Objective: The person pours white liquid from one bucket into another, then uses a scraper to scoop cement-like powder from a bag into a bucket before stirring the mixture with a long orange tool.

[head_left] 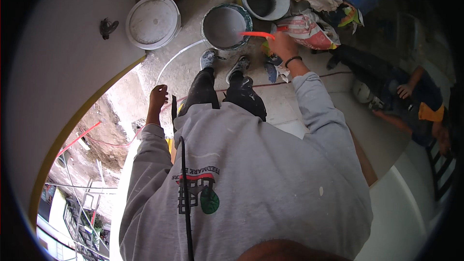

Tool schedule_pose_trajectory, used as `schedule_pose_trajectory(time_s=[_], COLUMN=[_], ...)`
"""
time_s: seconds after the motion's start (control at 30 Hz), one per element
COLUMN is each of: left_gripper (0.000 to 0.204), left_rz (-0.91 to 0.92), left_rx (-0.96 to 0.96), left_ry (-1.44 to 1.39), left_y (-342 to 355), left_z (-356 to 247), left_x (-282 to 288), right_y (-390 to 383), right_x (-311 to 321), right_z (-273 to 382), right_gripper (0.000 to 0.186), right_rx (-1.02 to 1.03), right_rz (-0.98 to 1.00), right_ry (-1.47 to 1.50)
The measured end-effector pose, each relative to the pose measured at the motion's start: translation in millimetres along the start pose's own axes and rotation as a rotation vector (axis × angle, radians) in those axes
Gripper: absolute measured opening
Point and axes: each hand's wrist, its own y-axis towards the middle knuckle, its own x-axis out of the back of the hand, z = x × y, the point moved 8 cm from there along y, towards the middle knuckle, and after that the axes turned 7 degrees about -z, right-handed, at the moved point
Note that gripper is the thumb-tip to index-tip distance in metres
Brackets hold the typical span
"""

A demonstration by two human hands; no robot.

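My right hand [284,46] is closed round a narrow orange tool [258,34], stretched out ahead of me. The tool's left end is blurred and reaches over the rim of a dark-edged bucket [203,26] with smooth grey mix [223,25] inside. I cannot make out what kind of tool it is. At my left side, my left hand [158,95] hangs in the air with its fingers loosely bent and nothing in it. My feet stand just on the near side of the bucket.
A lidded white bucket [152,21] stands left of the mix, a grey bucket [285,5] to its right. Crumpled bags [309,31] lie beyond my right hand. A cord [309,79] crosses the floor. Another person [401,92] is at the right; a yellow-edged drop lies left.
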Motion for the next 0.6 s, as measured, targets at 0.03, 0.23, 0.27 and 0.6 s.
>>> schedule_pose_trajectory(time_s=[0.03, 0.23, 0.27, 0.6], left_gripper=[0.041, 0.046, 0.048, 0.023], left_rz=[0.008, 0.308, 0.364, 0.457], left_rx=[-0.068, -0.194, 0.017, 0.642], left_ry=[0.028, -0.047, -0.054, -0.91], left_y=[3.8, 40.7, 49.3, 96.7], left_z=[-15.3, -104.0, -96.3, -97.2], left_x=[-11.9, -170.1, -203.6, -453.3], right_y=[2.0, -63.2, -78.4, -165.7], right_x=[-7.4, -56.0, -60.3, -46.4], right_z=[9.9, 48.1, 46.8, 11.0], right_gripper=[0.034, 0.031, 0.032, 0.041], right_rx=[0.027, 0.115, 0.118, -0.396], right_rz=[0.06, 0.195, 0.199, 0.174], right_ry=[0.009, 0.189, 0.198, 0.709])
